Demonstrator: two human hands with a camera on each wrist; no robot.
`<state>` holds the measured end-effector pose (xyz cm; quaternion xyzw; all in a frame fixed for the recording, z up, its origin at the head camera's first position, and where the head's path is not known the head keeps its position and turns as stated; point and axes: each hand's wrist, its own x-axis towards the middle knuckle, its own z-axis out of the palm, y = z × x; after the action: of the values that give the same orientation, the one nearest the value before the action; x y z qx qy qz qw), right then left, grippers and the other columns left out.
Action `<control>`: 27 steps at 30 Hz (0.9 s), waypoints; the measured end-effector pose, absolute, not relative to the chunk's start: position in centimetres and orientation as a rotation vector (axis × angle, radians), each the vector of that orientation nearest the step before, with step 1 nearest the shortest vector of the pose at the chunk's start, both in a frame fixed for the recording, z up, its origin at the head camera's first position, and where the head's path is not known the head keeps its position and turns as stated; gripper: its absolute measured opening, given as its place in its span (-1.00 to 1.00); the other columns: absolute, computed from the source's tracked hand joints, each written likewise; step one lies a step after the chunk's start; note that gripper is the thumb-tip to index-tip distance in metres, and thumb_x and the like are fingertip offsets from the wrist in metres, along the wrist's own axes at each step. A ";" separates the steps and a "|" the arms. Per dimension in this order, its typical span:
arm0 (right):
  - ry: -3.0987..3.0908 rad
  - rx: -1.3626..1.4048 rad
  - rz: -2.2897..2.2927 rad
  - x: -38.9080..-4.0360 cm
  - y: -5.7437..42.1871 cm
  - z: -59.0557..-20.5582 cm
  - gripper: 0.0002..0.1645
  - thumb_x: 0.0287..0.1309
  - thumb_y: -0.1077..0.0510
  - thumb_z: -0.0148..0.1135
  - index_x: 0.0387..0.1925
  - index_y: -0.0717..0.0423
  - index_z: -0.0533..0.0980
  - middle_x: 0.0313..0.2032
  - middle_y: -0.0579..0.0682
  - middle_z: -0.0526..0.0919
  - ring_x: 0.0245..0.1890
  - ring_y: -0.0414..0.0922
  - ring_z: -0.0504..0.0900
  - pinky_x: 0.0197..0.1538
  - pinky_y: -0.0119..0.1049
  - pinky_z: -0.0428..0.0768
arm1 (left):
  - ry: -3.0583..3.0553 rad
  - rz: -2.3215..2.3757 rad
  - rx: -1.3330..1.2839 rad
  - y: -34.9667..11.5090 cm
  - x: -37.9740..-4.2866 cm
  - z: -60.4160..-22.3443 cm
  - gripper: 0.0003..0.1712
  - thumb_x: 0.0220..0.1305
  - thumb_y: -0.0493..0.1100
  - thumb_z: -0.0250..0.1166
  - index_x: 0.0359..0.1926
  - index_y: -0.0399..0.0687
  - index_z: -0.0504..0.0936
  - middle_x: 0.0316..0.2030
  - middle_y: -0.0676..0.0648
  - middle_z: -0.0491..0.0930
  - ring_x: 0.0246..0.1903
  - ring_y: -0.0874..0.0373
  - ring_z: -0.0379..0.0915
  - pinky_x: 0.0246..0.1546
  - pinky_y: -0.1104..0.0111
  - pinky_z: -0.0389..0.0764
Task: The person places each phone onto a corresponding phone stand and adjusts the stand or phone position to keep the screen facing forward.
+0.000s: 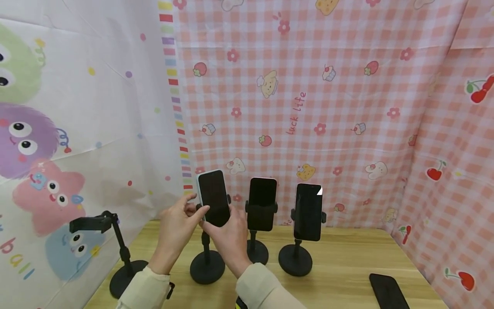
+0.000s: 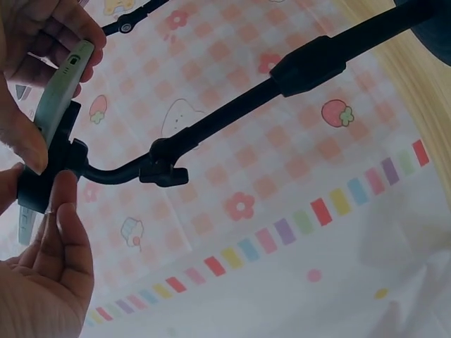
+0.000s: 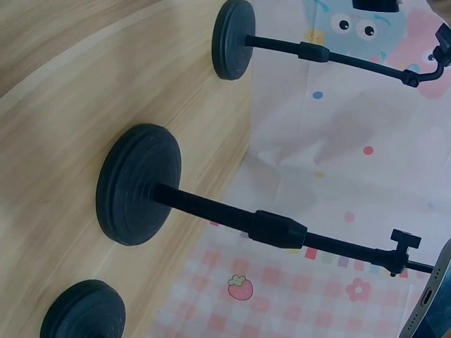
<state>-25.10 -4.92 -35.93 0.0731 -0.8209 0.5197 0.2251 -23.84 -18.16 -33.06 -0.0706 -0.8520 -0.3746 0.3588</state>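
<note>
A smartphone in a pale case sits upright in the clamp of a black phone stand. Its dark screen faces me. My left hand pinches the clamp at the phone's left side, thumb in front and fingers behind. From the lower right, my right hand grips the phone, its thumb across the bottom of the screen and its fingers behind. In the left wrist view both hands meet around the phone and clamp. The right wrist view shows the stand's base and pole, with only the phone's lower end at the edge.
Two more stands to the right hold phones, a middle one and a right one. A stand with a bare clamp stands at left. Another phone lies on the wooden table at front right. Patterned cloth hangs behind.
</note>
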 end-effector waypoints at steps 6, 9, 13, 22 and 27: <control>-2.279 0.196 1.422 -25.1 -4.9 -35.9 0.07 -0.18 -0.37 0.54 0.23 0.23 0.46 0.12 0.08 0.49 0.07 0.02 0.50 0.13 0.07 0.51 | -2.265 -0.955 -0.144 -17.9 -23.8 -33.0 -0.53 0.27 -0.02 0.41 0.00 -0.34 0.67 -0.38 -0.12 0.68 -0.43 0.09 0.59 -0.34 0.17 0.63; -2.292 0.195 1.414 -25.1 -4.9 -35.9 0.08 -0.18 -0.37 0.54 0.23 0.23 0.45 0.09 0.08 0.50 0.04 0.01 0.50 0.11 0.05 0.53 | -2.276 -0.985 -0.143 -17.8 -23.7 -32.9 -0.55 0.29 -0.03 0.39 -0.02 -0.36 0.67 -0.39 -0.11 0.67 -0.46 0.13 0.55 -0.39 0.24 0.59; -2.313 0.210 1.407 -25.1 -4.8 -35.9 0.14 -0.19 -0.38 0.54 0.29 0.23 0.40 0.12 0.10 0.48 0.08 0.03 0.49 0.15 0.07 0.50 | -2.280 -1.026 -0.156 -17.7 -23.6 -32.8 -0.58 0.31 -0.06 0.37 -0.03 -0.36 0.67 -0.43 -0.10 0.63 -0.52 0.16 0.46 -0.46 0.31 0.51; -2.355 0.238 1.401 -25.2 -4.3 -35.7 0.28 -0.17 -0.41 0.51 0.44 0.20 0.24 0.24 0.16 0.41 0.23 0.13 0.43 0.20 0.15 0.43 | -2.322 -1.088 -0.147 -17.7 -23.7 -32.7 -0.71 0.35 -0.08 0.32 -0.13 -0.26 0.65 -0.55 -0.02 0.55 -0.64 0.16 0.37 -0.58 0.38 0.41; -2.351 0.253 1.426 -25.2 -4.2 -35.5 0.23 -0.10 -0.39 0.48 0.46 0.13 0.22 0.19 0.12 0.44 0.18 0.08 0.45 0.16 0.16 0.46 | -2.309 -1.057 -0.173 -18.0 -23.7 -32.8 -0.69 0.37 -0.11 0.31 -0.10 -0.32 0.64 -0.52 -0.06 0.53 -0.62 0.15 0.34 -0.57 0.36 0.39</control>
<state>-25.22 -4.21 -35.52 0.0899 -0.8361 0.5070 0.1891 -23.74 -18.00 -32.81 -0.0651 -0.8671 -0.3969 0.2939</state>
